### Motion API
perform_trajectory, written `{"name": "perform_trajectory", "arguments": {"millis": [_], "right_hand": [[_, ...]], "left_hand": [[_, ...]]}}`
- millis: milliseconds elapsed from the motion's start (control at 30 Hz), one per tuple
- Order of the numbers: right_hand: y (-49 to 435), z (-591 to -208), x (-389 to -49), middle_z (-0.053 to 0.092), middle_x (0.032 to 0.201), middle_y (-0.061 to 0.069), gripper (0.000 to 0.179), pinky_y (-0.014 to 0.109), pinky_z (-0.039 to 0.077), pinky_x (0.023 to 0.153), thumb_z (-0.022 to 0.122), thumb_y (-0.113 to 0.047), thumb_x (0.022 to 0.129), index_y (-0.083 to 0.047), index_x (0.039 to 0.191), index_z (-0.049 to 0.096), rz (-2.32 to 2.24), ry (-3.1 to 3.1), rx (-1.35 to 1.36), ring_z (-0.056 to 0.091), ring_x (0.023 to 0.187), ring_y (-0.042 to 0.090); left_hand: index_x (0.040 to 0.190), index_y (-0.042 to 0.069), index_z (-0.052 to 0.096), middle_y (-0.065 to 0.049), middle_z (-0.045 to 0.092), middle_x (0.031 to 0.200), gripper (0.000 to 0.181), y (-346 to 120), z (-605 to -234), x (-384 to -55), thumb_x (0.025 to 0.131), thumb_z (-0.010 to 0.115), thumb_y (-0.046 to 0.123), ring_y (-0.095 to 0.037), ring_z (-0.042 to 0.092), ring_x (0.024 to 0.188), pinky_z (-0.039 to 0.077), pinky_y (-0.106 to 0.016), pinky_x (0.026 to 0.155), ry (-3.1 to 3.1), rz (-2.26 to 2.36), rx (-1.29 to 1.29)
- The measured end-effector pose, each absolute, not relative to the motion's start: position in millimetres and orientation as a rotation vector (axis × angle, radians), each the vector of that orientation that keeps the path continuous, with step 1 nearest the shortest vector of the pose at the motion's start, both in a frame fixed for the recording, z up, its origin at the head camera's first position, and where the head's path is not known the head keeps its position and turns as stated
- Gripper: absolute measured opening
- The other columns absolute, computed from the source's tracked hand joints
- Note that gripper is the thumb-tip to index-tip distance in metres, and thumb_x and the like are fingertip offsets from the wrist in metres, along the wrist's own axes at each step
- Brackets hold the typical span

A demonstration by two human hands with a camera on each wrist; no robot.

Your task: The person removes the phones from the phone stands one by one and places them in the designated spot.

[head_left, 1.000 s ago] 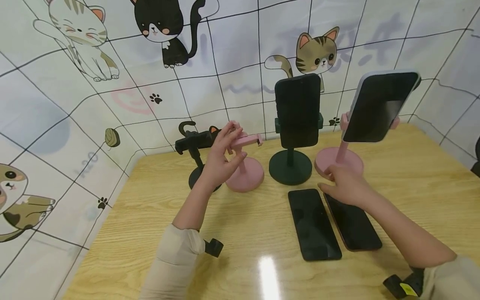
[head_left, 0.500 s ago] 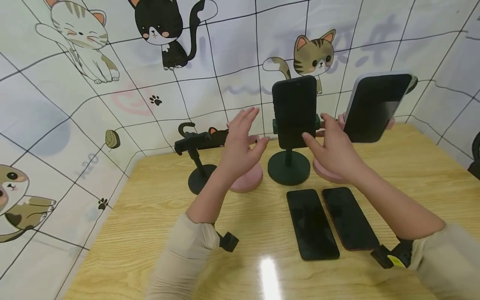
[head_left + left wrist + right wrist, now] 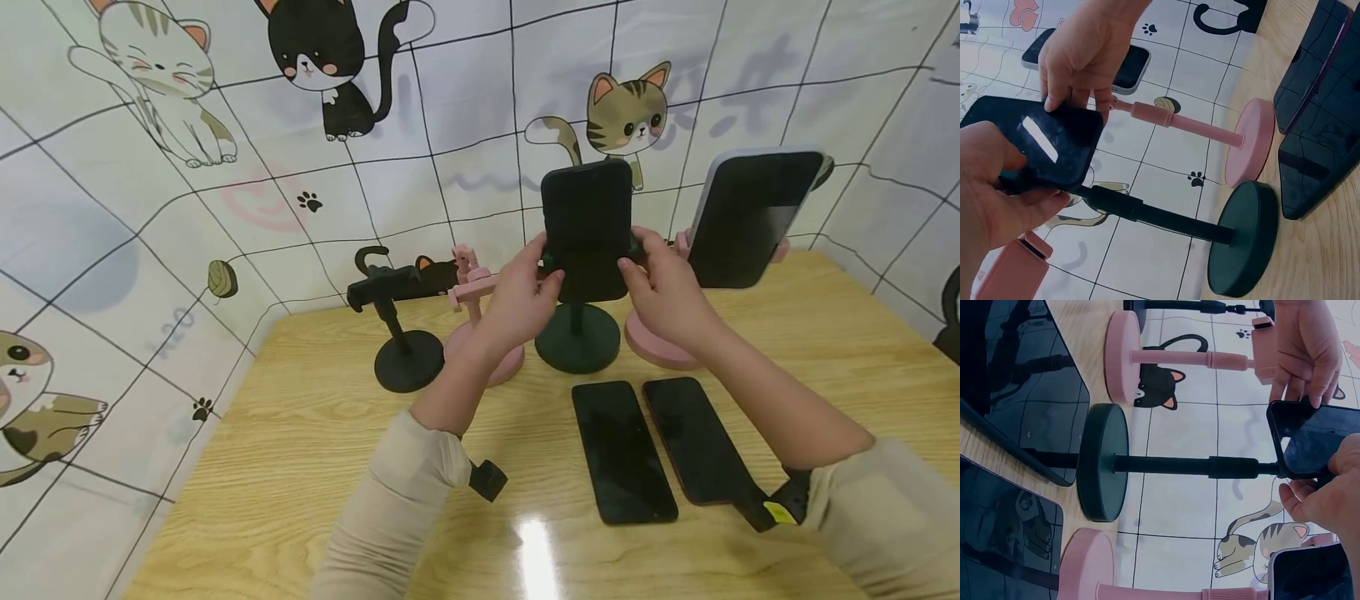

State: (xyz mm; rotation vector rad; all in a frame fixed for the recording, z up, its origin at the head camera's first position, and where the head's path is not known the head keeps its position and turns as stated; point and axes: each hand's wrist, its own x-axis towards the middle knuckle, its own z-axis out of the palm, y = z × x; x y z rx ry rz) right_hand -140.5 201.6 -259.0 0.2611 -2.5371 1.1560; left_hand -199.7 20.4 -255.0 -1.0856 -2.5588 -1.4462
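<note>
A black smartphone (image 3: pixel 587 225) stands upright in a dark green phone stand (image 3: pixel 577 340) at the back of the table. My left hand (image 3: pixel 521 296) pinches its left side, thumb at the front edge and fingers behind. On the opposite side my right hand (image 3: pixel 667 292) does the same, its thumb on the screen's edge. The wrist views show both thumbs on the front, the left hand (image 3: pixel 988 187) and right hand (image 3: pixel 1079 59) facing each other. My fingers partly hide the stand's clamp. Left of it are a pink phone stand (image 3: pixel 513 367) and a black phone stand (image 3: pixel 408 362), neither holding a phone.
A white-edged phone (image 3: pixel 753 221) sits in another pink stand (image 3: pixel 656 346) at the right. Two phones lie flat in front: a black one (image 3: pixel 625 454) and a red-edged one (image 3: pixel 697 437). A cat-printed sheet (image 3: pixel 480 108) hangs behind the wooden table (image 3: pixel 247 467).
My right hand has left the right pink stand's base and moved up and left to the black smartphone. My left hand has come right from the left pink stand to the phone's other side.
</note>
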Motion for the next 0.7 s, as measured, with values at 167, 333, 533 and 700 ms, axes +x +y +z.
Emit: {"name": "perform_trajectory", "arguments": {"millis": [167,333,533,700], "right_hand": [[199,-262,-134,0.048,0.119,0.025,0.041,0.034,0.038,0.073,0.038,-0.009,0.096,0.005,0.134,0.028,1.104,-2.527,0.268,0.049,0.089,0.031],[199,-264,-129,0.049,0.114,0.023,0.037,0.03,0.038,0.075,0.041,-0.007,0.095,0.005,0.129,0.033,1.116,-2.508,0.272,0.049,0.089,0.03],[198,-269,-124,0.051,0.111,0.023,0.032,0.039,0.042,0.082,0.043,-0.003,0.093,0.007,0.123,0.037,1.11,-2.48,0.28,0.053,0.09,0.03],[195,-273,-124,0.053,0.106,0.023,0.031,0.036,0.043,0.076,0.045,0.0,0.092,0.008,0.12,0.038,1.061,-2.454,0.299,0.056,0.084,0.029]], "left_hand": [[0.135,0.006,0.035,-0.008,0.049,0.127,0.044,18,-260,-199,0.093,0.047,0.011,-0.017,0.057,0.103,0.049,-0.023,0.072,-2.52,-1.498,-1.088],[0.134,0.006,0.038,-0.008,0.048,0.128,0.042,16,-265,-197,0.093,0.048,0.009,-0.016,0.058,0.102,0.048,-0.022,0.068,-2.443,-1.545,-1.16],[0.126,0.002,0.045,-0.011,0.052,0.118,0.035,14,-270,-191,0.091,0.048,0.002,-0.017,0.058,0.093,0.048,-0.021,0.075,-2.355,-1.576,-1.213],[0.12,-0.003,0.046,-0.016,0.052,0.114,0.031,14,-275,-190,0.089,0.048,-0.004,-0.023,0.057,0.099,0.047,-0.024,0.082,-2.294,-1.545,-1.229]]}}
